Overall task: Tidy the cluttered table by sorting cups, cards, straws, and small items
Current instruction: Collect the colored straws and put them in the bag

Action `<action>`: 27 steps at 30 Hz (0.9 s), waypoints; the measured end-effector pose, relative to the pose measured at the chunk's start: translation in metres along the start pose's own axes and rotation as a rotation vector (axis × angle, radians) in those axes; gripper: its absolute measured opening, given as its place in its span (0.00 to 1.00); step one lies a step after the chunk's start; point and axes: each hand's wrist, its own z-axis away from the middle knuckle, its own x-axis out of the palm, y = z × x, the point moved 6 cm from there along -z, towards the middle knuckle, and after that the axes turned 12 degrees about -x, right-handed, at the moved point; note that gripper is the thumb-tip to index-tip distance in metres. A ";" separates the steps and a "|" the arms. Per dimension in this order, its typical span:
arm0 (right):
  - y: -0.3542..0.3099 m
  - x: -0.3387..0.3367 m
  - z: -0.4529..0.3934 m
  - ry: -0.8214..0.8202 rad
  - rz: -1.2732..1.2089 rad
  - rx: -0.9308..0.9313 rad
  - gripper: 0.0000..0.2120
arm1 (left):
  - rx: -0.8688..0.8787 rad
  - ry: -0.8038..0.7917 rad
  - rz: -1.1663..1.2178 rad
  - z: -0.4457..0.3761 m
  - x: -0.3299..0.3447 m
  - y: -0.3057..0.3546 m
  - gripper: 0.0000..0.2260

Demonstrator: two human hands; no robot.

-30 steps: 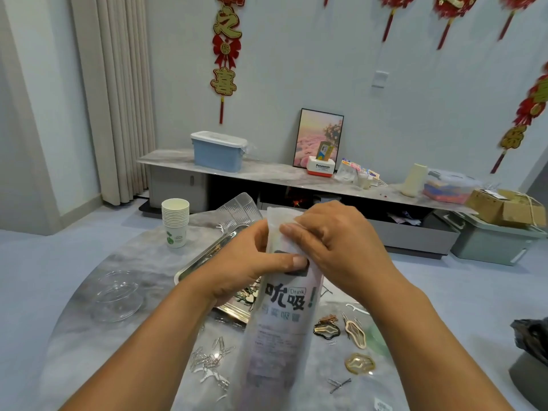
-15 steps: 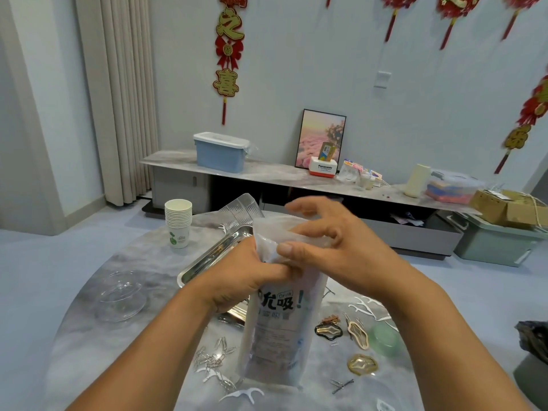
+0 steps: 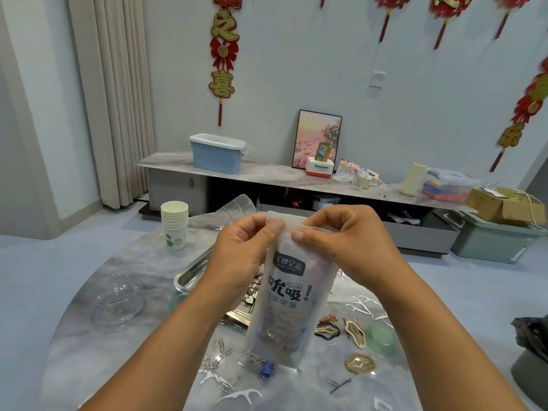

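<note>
Both hands meet at the top edge of a frosted straw bag in the middle of the frame: the left hand pinches the mouth from one side, the right hand from the other, thumbs close together on the strip. Its lower end hangs just above the tabletop, or rests on it; I cannot tell which.

My guess is that the bag is being sealed or opened at the mouth, so the straws look dealt with or nearly so. A stack of paper cups stands tidy at centre left, beside a metal tray that is partly hidden by the left forearm. Much is left loose: paper clips at lower centre, a blue binder clip, white floss picks and gold hair clips to the right, a green lid beside them, and a clear plastic lid on the left. I see no cards on the tabletop.

On the bag a dark label carries Chinese characters with small Latin letters I cannot make out, and beneath it large characters with the word "Drink" and an exclamation mark. On the sideboard behind, a white and red box reads "Panasonic".
</note>
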 end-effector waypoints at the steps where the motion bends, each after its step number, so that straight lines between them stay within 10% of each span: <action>1: 0.000 0.001 -0.001 0.007 0.006 -0.003 0.08 | 0.004 0.016 0.004 0.000 -0.001 0.000 0.08; 27: -0.005 0.000 -0.002 -0.053 0.028 0.050 0.06 | 0.230 0.309 0.028 0.006 -0.001 0.008 0.06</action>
